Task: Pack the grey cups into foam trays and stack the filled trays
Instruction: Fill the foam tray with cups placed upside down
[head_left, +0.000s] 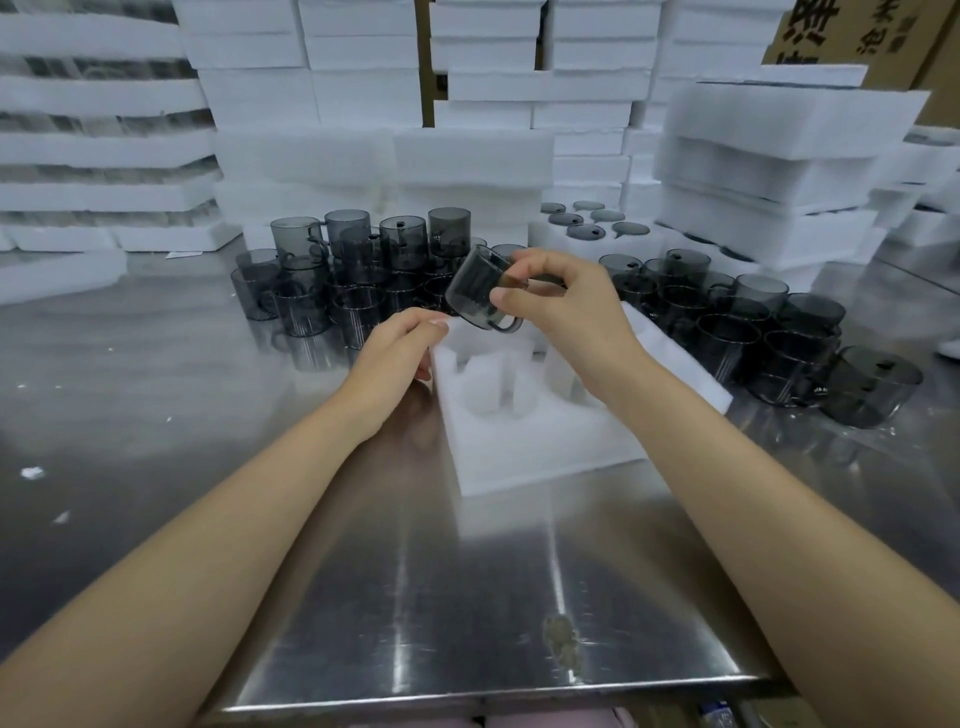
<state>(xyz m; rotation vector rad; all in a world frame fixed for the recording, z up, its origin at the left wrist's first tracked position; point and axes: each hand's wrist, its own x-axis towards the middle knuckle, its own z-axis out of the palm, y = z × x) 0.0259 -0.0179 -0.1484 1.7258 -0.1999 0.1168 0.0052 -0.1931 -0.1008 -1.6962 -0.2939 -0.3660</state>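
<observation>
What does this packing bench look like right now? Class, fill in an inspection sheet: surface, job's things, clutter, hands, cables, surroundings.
Surface: steel table, shiny, with a dull smudge near the front edge.
Job's things: grey cup held tilted above the foam tray, whose pockets look empty; loose cups stand in groups left and right behind it.
Clutter: white foam scraps on the table's left.
Hands: left hand grips the tray's left edge; right hand pinches the cup.
Cables: nothing seen.
Surroundings: foam stacks behind; cardboard box at upper right.
</observation>
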